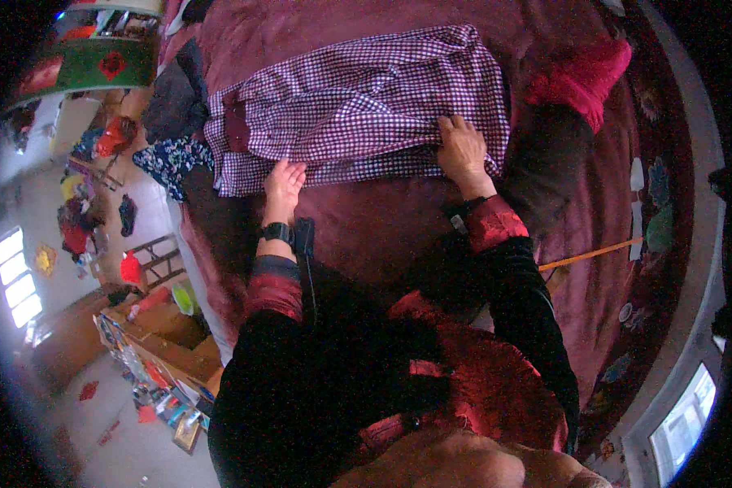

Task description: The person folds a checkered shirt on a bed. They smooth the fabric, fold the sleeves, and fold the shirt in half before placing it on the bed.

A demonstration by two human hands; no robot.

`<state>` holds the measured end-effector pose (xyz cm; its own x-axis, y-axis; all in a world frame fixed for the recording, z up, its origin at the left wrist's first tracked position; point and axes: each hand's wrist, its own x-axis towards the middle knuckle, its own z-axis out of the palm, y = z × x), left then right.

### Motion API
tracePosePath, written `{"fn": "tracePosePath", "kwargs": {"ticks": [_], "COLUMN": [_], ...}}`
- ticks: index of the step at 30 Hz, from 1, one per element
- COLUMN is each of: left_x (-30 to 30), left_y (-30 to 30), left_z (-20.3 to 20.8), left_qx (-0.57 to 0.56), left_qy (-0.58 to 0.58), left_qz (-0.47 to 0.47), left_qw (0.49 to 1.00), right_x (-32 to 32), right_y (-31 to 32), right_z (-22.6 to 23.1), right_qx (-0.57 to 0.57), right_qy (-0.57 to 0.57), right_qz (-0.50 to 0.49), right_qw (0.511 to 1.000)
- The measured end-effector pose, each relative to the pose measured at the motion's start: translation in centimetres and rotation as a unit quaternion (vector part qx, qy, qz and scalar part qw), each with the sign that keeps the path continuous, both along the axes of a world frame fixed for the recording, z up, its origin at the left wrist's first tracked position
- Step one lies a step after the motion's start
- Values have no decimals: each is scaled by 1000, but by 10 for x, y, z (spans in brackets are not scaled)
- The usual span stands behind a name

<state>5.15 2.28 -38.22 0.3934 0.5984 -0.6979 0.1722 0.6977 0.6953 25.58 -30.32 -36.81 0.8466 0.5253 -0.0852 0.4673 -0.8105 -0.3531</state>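
Note:
A checked shirt in dark red and white lies folded lengthwise and creased across the bed. My left hand is at its near edge, left of the middle, with the fingers stretched out against the cloth. Farther right, my right hand lies over the near part of the shirt, its fingers bent down and closed on the fabric. The fingertips of my right hand are partly hidden. A plain dark red patch shows at the shirt's left end.
The bed has a dark red cover. A floral cloth and dark clothes lie left of the shirt; a bright pink garment and a dark one lie right. Left of the bed stands an open cardboard box.

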Motion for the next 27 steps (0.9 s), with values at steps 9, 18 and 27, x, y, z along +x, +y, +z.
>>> {"fn": "tracePosePath", "kwargs": {"ticks": [9, 18, 27], "left_x": [25, -14, -48], "left_y": [30, 57, 31], "left_z": [7, 32, -15], "left_qx": [-65, 46, 3], "left_qy": [-44, -260, 50], "left_qz": [124, 67, 49], "left_qw": [989, 962, 998], "right_x": [-1, -1, -18], "right_y": [-8, -10, -9], "right_z": [1, 3, -3], "right_qx": [77, 181, 0], "right_qy": [-81, -186, -79], "right_qz": [49, 61, 78], "right_qw": [992, 964, 994]}}
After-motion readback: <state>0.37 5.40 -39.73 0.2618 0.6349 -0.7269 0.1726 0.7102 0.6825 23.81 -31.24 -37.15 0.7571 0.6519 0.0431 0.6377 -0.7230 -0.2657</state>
